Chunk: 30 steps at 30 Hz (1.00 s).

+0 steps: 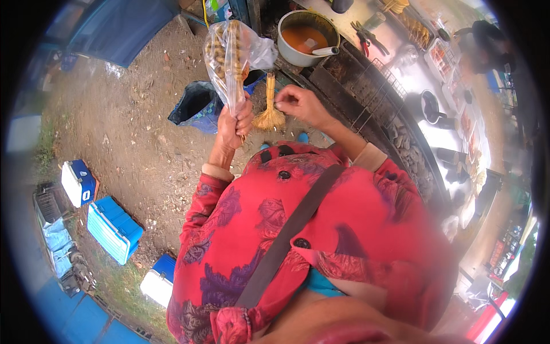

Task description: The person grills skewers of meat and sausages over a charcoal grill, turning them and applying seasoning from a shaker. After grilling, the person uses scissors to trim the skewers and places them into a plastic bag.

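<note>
My left hand point(234, 122) grips the gathered neck of a clear plastic bag point(234, 81), with stick ends poking out below the fist. Inside the bag are skewers of grilled food point(221, 53), held upright. To the right, my right hand point(296, 101) is raised with its fingers curled and thumb near the fingertips; whether something small is pinched there cannot be told. Just left of those fingers, and lower down, stands a straw brush point(270, 103) with its bristles splayed downward. Past the brush, a large metal pot point(300, 38) holds orange-brown liquid and a ladle handle point(325, 51).
A long charcoal grill point(361, 90) with wire racks runs along my right. Beyond it, a white table point(397, 64) carries tongs point(369, 38), trays of skewers and plastic bags. A dark blue sack point(197, 107) stands open on the dirt ground. Several cooler boxes point(115, 228) sit at lower left.
</note>
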Tool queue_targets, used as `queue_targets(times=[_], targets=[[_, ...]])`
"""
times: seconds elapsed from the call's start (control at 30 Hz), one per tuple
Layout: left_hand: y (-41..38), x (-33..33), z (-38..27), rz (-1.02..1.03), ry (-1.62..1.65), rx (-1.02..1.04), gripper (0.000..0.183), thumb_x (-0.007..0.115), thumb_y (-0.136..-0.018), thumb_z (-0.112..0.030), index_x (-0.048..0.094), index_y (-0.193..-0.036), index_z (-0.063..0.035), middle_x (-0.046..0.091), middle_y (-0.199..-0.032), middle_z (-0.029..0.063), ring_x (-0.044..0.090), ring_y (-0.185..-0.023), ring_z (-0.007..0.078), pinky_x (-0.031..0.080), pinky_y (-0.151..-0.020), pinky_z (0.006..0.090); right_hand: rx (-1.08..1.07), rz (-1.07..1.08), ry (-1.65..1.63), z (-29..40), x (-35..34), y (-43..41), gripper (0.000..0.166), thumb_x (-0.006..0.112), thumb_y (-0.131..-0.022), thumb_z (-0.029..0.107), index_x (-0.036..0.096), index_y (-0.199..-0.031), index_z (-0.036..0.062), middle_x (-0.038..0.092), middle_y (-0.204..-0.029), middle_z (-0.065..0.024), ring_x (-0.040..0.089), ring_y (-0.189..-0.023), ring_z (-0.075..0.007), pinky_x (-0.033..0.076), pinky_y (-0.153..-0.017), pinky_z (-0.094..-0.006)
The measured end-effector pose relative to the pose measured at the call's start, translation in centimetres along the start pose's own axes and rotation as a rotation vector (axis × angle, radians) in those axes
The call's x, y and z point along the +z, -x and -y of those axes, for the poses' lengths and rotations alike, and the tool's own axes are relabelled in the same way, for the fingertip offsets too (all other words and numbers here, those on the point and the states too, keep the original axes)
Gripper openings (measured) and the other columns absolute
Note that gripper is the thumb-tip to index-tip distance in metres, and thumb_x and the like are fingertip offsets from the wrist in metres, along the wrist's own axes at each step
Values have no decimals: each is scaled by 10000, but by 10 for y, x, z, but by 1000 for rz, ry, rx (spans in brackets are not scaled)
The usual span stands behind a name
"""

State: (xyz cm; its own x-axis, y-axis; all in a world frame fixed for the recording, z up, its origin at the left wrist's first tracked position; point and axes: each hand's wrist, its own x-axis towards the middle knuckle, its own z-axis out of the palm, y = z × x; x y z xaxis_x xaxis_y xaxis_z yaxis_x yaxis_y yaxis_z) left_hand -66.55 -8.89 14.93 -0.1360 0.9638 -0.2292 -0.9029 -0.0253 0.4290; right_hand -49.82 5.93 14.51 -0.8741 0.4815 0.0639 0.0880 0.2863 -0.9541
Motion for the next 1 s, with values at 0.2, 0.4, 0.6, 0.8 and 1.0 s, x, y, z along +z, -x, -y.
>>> queue_targets(times=[0.2,0.4,0.6,0.8,1.0], targets=[[-8,-7,3,129,202,-192,198,468,-912,-144,438,-1085,-53,310,-613,-37,237,-409,34,191,-305,173,-15,-386,33,-16,-62,-58,482,665,-778,169,449,-1183,22,602,-973,-100,605,-724,-131,500,-594,-264],[-20,-3,-2,3,-28,-42,144,496,-909,-165,480,-1012,-65,312,-596,-44,227,-399,39,182,-309,176,-44,-92,251,-14,-6,-23,193,580,-824,235,583,-791,44,584,-615,-90,581,-577,-200,468,-514,-318],[-40,-39,-36,-226,-2018,264,283,554,-810,-185,526,-961,52,591,-783,281,585,-741,433,466,-623,490,-268,103,833,44,41,-37,161,556,-730,213,588,-697,59,594,-660,-129,607,-669,-300,462,-573,-411],[-31,11,-58,512,-2433,553,184,630,-721,-137,494,-838,-93,560,-711,110,598,-608,291,463,-479,387,-198,641,535,52,-41,-101,263,635,-769,288,666,-873,48,655,-775,-111,624,-731,-215,480,-635,-338],[-29,31,-26,336,-1657,416,431,731,-652,-121,550,-1037,-49,614,-686,52,601,-597,174,466,-520,288,309,795,-430,-10,-64,-69,295,658,-820,260,645,-972,8,658,-880,-35,585,-816,-91,475,-744,-244]])
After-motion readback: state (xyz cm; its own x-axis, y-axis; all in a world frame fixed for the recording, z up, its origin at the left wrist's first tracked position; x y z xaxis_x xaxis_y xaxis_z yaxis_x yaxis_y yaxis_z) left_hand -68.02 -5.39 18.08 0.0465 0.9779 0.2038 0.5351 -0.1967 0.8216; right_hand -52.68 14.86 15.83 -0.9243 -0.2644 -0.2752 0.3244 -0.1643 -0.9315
